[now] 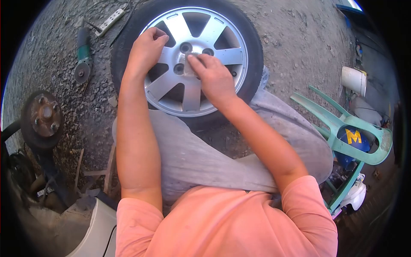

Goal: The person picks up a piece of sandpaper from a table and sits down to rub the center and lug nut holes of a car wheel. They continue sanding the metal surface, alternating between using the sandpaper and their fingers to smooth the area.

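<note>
**Right hand holds a pad at the wheel's centre**

The right hand has its fingers closed on a grey pad, held against the centre of the wheel. The pad lies to the left of that hand, the nearer of the two; fingers cover part of it, so its long axis is hard to judge. The left hand, fingers curled, is over the wheel's left side; whether it grips anything I cannot tell. On the ground left of the wheel lies an angle grinder; to its right, a green chair.

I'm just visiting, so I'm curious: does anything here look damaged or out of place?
The bare hub at left looks rusty around its centre. The angle grinder lies on gravel, perhaps an odd spot for a power tool.
</note>
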Action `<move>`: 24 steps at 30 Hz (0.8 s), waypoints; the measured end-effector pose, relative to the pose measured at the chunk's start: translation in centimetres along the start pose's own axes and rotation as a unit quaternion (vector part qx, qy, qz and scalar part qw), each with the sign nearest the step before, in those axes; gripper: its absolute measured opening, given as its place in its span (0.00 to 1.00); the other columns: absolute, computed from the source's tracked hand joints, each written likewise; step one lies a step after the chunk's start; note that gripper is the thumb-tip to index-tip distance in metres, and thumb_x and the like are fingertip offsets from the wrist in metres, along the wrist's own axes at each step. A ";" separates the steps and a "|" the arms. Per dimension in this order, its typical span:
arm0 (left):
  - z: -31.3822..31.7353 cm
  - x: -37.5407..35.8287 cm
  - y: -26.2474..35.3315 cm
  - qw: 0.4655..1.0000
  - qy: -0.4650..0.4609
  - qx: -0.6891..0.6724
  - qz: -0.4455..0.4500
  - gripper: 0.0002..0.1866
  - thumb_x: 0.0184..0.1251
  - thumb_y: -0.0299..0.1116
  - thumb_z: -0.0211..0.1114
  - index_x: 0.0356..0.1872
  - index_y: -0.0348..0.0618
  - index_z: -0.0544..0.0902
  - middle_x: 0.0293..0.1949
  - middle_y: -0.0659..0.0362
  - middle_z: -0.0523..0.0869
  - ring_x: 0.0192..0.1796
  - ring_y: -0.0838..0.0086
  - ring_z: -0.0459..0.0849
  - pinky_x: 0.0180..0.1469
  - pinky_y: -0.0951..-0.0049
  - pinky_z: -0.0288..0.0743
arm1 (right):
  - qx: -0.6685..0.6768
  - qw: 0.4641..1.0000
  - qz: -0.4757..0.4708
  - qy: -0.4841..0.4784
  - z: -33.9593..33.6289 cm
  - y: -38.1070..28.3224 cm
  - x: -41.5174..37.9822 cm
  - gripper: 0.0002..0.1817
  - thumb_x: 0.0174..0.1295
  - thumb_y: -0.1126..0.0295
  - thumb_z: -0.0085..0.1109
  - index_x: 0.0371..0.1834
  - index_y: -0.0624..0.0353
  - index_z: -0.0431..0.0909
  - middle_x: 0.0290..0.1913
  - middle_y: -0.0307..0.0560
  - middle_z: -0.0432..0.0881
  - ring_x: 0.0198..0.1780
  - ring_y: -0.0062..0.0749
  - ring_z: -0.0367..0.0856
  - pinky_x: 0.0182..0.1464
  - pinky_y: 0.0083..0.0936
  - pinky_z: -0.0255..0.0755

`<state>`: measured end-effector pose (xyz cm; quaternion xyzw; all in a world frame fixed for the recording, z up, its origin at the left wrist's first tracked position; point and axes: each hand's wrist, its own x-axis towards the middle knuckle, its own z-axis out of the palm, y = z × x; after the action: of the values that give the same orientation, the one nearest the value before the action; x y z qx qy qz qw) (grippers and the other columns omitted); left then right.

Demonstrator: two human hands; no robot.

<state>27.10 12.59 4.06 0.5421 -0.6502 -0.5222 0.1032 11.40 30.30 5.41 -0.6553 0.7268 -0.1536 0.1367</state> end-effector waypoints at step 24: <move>-0.1 1.1 -1.5 0.997 0.054 0.011 -0.050 0.22 0.76 0.44 0.62 0.60 0.37 0.85 0.48 0.54 0.91 0.43 0.72 0.84 0.51 0.71 0.78 | 0.235 0.931 -0.007 -0.280 0.7 7.8 7.4 0.26 0.69 0.59 0.67 0.66 0.61 0.82 0.45 0.62 0.90 0.50 0.53 0.91 0.52 0.38 0.83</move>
<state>27.65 11.82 2.51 0.6025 -0.6216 -0.4893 0.1056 3.83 23.65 1.64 -0.6263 0.5973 -0.1309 0.4836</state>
